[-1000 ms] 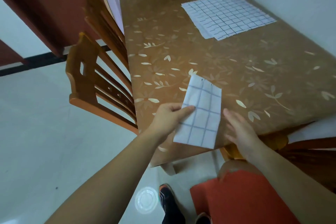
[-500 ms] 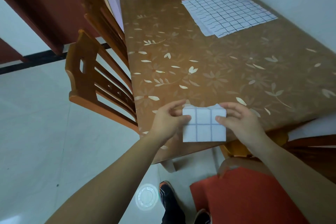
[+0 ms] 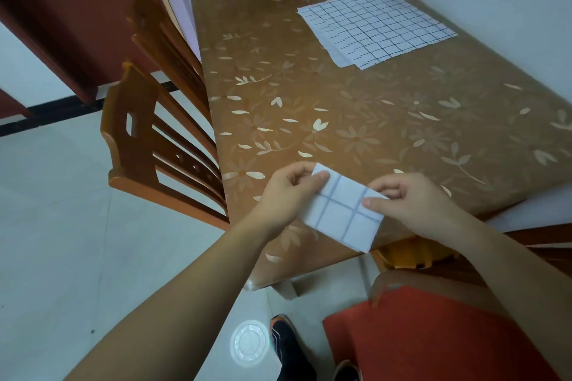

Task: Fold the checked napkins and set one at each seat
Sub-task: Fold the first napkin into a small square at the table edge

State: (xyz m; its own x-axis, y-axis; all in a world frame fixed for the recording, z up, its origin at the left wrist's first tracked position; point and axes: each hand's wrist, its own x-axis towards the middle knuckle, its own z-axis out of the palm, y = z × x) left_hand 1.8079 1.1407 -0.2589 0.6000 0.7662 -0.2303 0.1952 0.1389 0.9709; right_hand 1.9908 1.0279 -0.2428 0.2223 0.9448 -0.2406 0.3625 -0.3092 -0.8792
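Observation:
A small folded checked napkin (image 3: 342, 212), white with blue lines, is held above the near edge of the brown flowered table (image 3: 356, 120). My left hand (image 3: 288, 192) pinches its left end between thumb and fingers. My right hand (image 3: 411, 201) pinches its right end the same way. A stack of unfolded checked napkins (image 3: 376, 26) lies flat at the far right of the table.
Two wooden chairs (image 3: 154, 145) stand tucked along the table's left side. Another wooden chair (image 3: 433, 254) sits at the near end, under my right arm. A white wall runs along the table's right side. Pale floor tiles spread to the left.
The napkin was a longer strip held mostly by my left hand; it has been folded in half into a small rectangle. Both hands now pinch its ends and have tilted it slightly.

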